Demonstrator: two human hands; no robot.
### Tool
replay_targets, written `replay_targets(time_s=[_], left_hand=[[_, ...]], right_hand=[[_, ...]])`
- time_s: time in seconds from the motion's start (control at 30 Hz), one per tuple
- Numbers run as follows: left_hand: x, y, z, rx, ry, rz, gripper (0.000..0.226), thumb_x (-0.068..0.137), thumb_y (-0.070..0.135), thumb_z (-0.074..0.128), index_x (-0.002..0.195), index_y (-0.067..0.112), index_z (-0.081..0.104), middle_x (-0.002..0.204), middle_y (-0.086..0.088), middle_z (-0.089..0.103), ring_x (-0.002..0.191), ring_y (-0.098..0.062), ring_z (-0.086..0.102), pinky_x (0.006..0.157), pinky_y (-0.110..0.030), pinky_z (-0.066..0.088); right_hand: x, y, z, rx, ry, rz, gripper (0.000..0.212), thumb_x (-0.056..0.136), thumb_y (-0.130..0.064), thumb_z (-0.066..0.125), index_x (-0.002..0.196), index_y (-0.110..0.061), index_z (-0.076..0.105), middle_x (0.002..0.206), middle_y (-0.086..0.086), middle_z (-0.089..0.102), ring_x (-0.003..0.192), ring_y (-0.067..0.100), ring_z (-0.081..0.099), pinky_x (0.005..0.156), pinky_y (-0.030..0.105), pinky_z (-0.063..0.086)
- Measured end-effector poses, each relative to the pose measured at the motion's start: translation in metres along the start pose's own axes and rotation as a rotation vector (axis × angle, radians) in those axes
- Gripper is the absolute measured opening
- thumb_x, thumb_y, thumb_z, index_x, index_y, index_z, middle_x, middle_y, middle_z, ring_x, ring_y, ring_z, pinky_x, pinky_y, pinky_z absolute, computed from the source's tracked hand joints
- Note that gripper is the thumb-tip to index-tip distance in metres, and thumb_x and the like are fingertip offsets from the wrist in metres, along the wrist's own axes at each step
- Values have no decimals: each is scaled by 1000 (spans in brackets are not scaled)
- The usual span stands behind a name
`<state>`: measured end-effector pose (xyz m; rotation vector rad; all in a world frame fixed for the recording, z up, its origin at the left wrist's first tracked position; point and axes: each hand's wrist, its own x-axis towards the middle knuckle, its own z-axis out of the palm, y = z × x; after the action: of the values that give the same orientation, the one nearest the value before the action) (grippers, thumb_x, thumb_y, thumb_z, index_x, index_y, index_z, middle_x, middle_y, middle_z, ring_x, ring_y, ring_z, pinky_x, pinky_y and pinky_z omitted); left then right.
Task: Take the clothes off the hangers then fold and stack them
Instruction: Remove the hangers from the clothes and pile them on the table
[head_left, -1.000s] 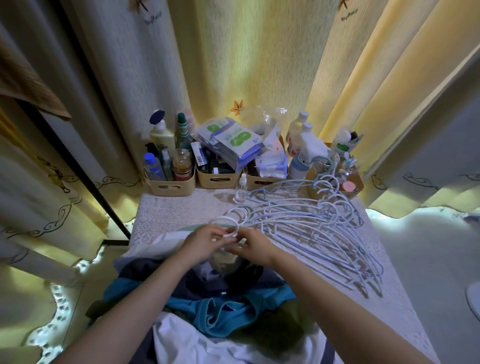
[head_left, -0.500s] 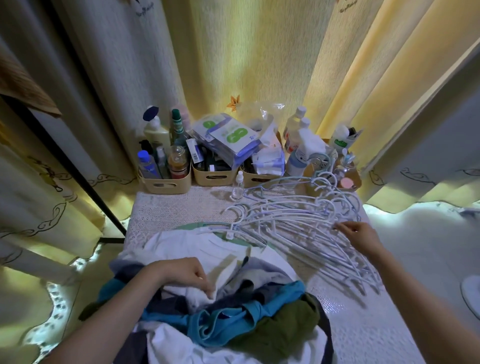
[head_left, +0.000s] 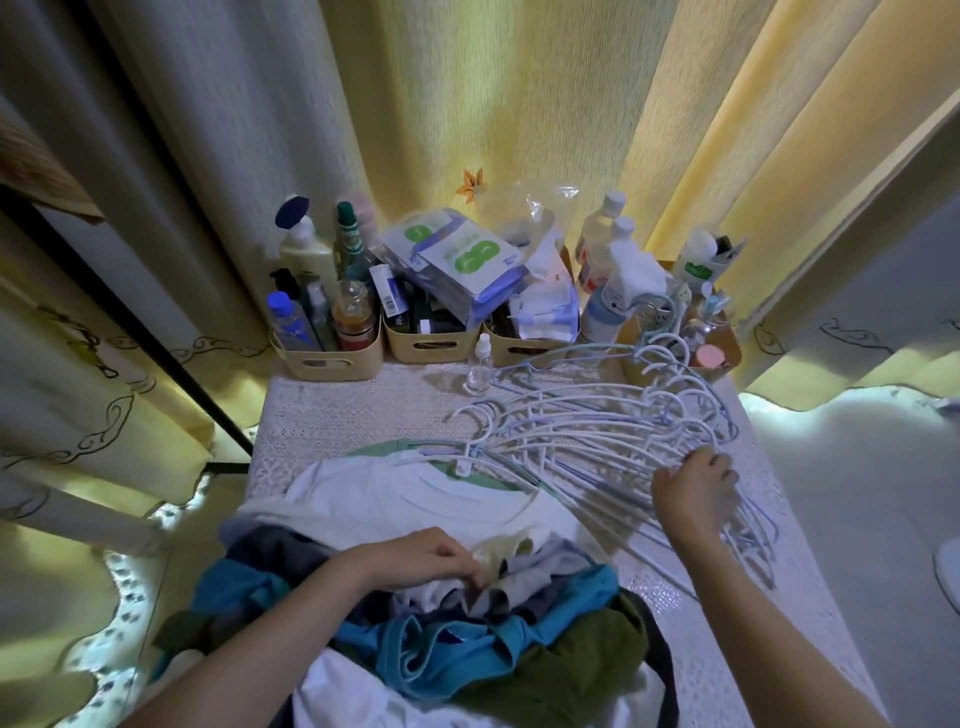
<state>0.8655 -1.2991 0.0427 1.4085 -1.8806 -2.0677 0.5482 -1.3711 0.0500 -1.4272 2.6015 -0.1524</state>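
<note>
Clothes (head_left: 467, 639): one loose heap at the near end of the surface (head_left: 332, 415), none folded. Top layer at the far side of the heap is a white shirt (head_left: 395, 499), lying flat with its collar toward the far end. Below and nearer: a teal garment (head_left: 441, 660), an olive garment (head_left: 576, 665), and dark and grey pieces bunched between them.

Hangers (head_left: 597, 441): a pile of pale wire-thin hangers, fanned out on the right half of the surface. Hooks point toward the far end. The long arms run on a diagonal from far left to near right, overlapping one another. The leftmost hanger lies across the white shirt's collar, with its hook just beyond it.

Left hand (head_left: 415, 558): resting on the middle of the heap, fingers curled together and pinching a pale fold of cloth.

Right hand (head_left: 691, 493): on the right part of the hanger pile, palm down, fingers curled over several of the wires.

Far edge of the surface: three beige bins (head_left: 332, 364) in a row, packed with bottles and packets. A small clear bottle (head_left: 480, 364) stands upright just in front of them, touching none of the hangers as far as I can tell. Yellow curtains (head_left: 493, 104) hang behind.
</note>
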Motion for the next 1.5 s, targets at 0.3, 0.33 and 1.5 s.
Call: replay_targets(time_s=[0.3, 0.33, 1.5], left_hand=[[27, -14, -8, -11, 824, 88, 11, 95, 21, 54, 101, 12, 56, 105, -7, 57, 101, -19, 55, 92, -36, 45], [26, -17, -18, 20, 1010, 26, 15, 95, 17, 53, 105, 8, 57, 110, -12, 56, 104, -25, 54, 92, -39, 44], [-30, -39, -45, 302, 1020, 213, 12, 90, 21, 63, 89, 15, 73, 96, 4, 53, 79, -21, 63, 70, -44, 51]], right_hand=[[-53, -67, 51, 143, -623, -658, 35, 95, -19, 50, 129, -12, 54, 119, 11, 58, 103, 28, 57, 85, 33, 44], [-53, -69, 56, 145, -625, -642, 35, 97, -21, 48, 130, -13, 54, 119, 12, 57, 103, 29, 56, 86, 35, 45], [-65, -83, 6, 13, -648, -766, 10, 88, -18, 57, 84, -10, 53, 91, 13, 58, 86, 28, 56, 68, 34, 40]])
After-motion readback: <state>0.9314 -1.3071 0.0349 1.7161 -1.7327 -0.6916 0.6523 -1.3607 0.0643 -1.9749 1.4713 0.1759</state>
